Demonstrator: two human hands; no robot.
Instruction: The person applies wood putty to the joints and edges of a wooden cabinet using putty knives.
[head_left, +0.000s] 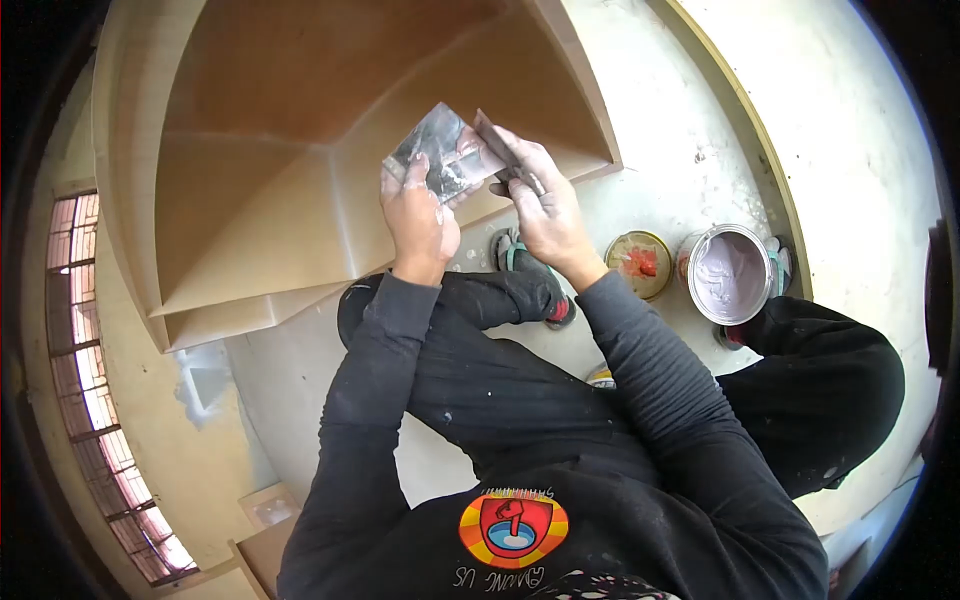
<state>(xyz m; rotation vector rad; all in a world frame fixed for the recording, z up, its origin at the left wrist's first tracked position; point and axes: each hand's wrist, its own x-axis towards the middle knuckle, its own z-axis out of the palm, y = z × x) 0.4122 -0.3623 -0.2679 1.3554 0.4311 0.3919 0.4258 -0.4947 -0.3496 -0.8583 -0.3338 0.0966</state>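
My left hand point(420, 225) is closed on a flat, squarish metal putty blade point(424, 140), its thumb lying over the face. Pale putty smears show on the blade and on my fingers. My right hand point(550, 220) grips a second putty blade point(507, 152), seen nearly edge-on, with its edge right by the first blade's face. Both hands are held in front of an open wooden cabinet point(400, 200), above my bent legs.
A metal bucket point(728, 228) of pale putty stands on the floor at the right, beside a round lid point(630, 290) with an orange-red smear. My shoe point(562, 315) is near the cabinet's edge. A barred window point(82, 330) runs along the left wall.
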